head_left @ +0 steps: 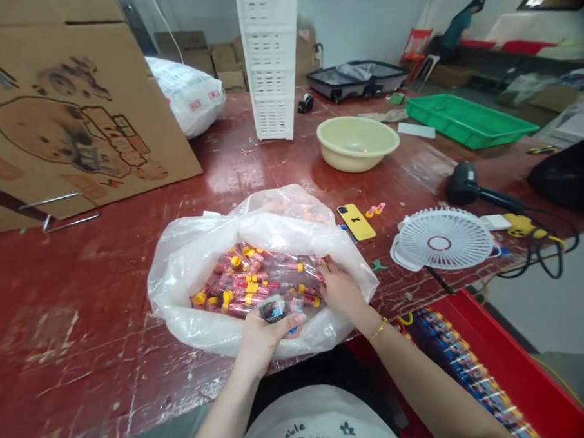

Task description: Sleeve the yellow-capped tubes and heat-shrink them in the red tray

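Yellow-capped tubes (253,287) are lying inside the white plastic bag (190,327), where the left hand (261,336) is holding small packets (273,309) and the right hand (342,290) is reaching among the tubes, its exact grip being unclear, while slack bag film could be folding inward and snagging them.

Peripheral articles.
Right of the right hand (342,289), a white fan (439,243) and black hair dryer (463,183); beyond it, a yellow phone (357,223) and cream basin (357,159).

Left thumb (293,321) extended sideways; right fingers (329,269) bent; forearms (415,368) converging forward.
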`<state>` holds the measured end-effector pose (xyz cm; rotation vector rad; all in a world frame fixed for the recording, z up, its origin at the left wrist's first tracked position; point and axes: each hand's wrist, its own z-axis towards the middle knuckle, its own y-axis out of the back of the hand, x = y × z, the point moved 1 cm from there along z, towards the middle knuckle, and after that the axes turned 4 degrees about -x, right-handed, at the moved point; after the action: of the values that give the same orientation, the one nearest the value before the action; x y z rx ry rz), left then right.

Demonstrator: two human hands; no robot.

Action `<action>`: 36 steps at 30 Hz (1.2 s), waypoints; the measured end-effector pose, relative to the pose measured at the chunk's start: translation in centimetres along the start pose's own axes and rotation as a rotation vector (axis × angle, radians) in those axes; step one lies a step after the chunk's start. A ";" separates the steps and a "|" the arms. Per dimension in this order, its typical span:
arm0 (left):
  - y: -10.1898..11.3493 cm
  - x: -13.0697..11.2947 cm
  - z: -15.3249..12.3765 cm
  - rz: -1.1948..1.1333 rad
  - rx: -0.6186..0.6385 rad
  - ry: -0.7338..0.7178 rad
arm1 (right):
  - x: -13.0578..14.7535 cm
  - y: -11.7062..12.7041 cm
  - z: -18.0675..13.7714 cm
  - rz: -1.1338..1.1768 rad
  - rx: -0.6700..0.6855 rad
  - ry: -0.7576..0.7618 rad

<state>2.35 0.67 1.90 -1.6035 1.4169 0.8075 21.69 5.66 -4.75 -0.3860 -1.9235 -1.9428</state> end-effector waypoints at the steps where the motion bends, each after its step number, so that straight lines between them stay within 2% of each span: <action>1: -0.1 -0.1 0.0 -0.010 -0.005 0.010 | 0.0 0.1 0.1 0.019 0.002 0.000; 6: -0.2 -0.3 -0.1 -0.009 -0.055 0.029 | 0.7 2.5 0.3 0.196 -0.013 0.045; 11: -0.2 -0.2 0.0 0.024 -0.044 0.020 | 1.9 7.3 -1.3 0.718 -0.102 0.277; 14: -0.4 0.3 0.4 0.069 -0.025 0.007 | 2.6 9.1 -2.1 0.876 -0.134 0.294; 19: -0.4 1.2 0.9 0.129 0.044 0.020 | 3.5 9.2 -2.1 0.825 -0.092 0.328; 23: -0.4 1.5 0.9 0.123 0.075 0.024 | 3.3 8.3 -1.4 0.897 -0.009 0.250; 27: -0.2 1.6 0.9 0.130 0.092 0.045 | 2.8 7.9 -1.1 0.954 -0.032 0.195; 32: -0.1 1.9 1.1 0.153 0.100 0.110 | 3.5 9.3 -1.7 0.775 0.061 0.319; 36: -0.3 1.8 0.8 0.161 0.095 0.093 | 4.3 10.1 -1.8 0.628 0.090 0.378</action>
<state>3.00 0.61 0.01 -1.4855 1.6422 0.7535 22.51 3.67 6.20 -0.4838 -1.4177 -1.3937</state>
